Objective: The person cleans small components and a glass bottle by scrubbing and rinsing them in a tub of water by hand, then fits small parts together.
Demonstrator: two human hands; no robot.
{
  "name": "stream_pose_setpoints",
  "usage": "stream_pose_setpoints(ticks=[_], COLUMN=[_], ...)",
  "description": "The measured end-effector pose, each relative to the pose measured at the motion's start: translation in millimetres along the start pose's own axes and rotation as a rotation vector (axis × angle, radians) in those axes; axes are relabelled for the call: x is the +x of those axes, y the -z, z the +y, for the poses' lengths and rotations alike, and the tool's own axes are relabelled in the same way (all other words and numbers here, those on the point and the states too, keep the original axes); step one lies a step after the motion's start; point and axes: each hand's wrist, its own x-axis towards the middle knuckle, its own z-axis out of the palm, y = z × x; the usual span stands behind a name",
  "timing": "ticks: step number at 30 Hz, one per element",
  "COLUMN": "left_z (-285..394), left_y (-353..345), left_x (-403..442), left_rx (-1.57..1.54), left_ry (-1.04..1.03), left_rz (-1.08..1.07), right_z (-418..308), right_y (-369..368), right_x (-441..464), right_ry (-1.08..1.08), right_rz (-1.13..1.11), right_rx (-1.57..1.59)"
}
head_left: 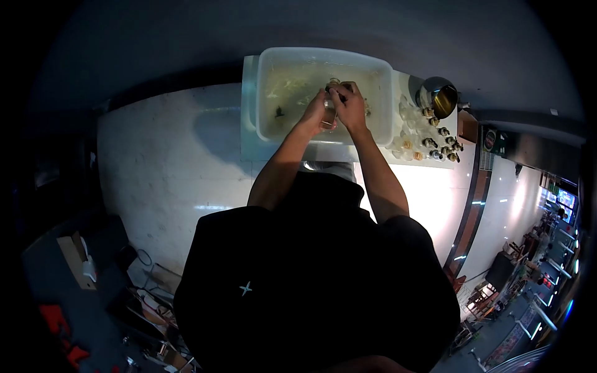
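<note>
Over a translucent plastic tub point(261, 93) of cloudy water, both hands meet around a small clear glass bottle point(329, 117). My left hand point(314, 113) is closed around the side of its body. At the upper end, my right hand point(352, 104) has its fingers curled on the dark top. The exact shape of that top is covered by the fingers. A small dark piece point(279, 112) shows in the water at the tub's left.
Several glass bottles point(430, 142) with dark and gold tops crowd the table to the right. Behind them stands a round shiny container point(444, 101), golden inside. A brown box point(467, 127) is beyond the table's right end. Pale floor point(149, 143) lies left.
</note>
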Motion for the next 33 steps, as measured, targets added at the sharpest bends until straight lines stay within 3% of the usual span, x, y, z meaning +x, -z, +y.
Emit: stream_pose_setpoints(ticks=[4,8,9,13,16,19,22,25,30,33], left_z=[12,-1,-6,-7,-6,-6,-11,-7,-19,-19], left_y=[5,16,25,4,-1,10,18,15,34,41], left_x=[1,6,14,-5,-10,-1,-3,-8,13,21], left_rx=[-0.220,-0.364,-0.289,-0.181,-0.311,-0.402,-0.483,-0.460,-0.555,-0.627], left_ry=[0.069,0.079,0.095,0.200,0.231,0.336,0.325,0.359,0.189,0.202], left_rz=[0.041,-0.085,-0.150,-0.040,-0.039,-0.111,-0.170,-0.077,-0.171,-0.304], right_z=[-32,-32,-27,9,25,29,24,7,-45,-47], right_y=[13,17,14,-5,-22,-36,-36,-26,-4,3], right_x=[-24,-25,-23,0,8,8,0,-3,-23,-27], right_ry=[0.226,0.318,0.274,-0.064,-0.129,-0.379,-0.498,-0.296,0.024,0.198], right_rz=[-0.124,-0.149,-0.122,0.053,0.230,0.267,0.188,0.125,0.019,-0.043], right_rx=[-0.028,-0.017,-0.033,0.050,0.056,0.187,0.238,-0.012,-0.055,-0.008])
